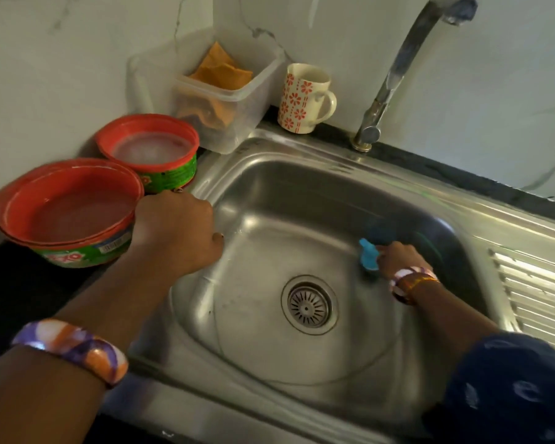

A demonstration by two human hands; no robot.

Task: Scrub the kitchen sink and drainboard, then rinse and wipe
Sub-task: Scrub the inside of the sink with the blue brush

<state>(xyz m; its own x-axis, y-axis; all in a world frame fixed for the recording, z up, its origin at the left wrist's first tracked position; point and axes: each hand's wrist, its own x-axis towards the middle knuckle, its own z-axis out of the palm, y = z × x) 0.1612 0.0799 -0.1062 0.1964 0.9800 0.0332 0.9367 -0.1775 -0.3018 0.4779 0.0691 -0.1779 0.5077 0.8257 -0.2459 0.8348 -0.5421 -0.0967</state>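
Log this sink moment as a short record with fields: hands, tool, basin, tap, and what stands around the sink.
left hand: fingers curled, resting on the sink's left rim, holding nothing visible
right hand: inside the basin, gripping a blue scrubber
sink: steel; drain strainer uncovered
tap: no water stream visible
drainboard: ridged, right of the basin
left counter: two red-rimmed tubs, near one nearly empty
back corner: clear container with orange cloth, flowered mug
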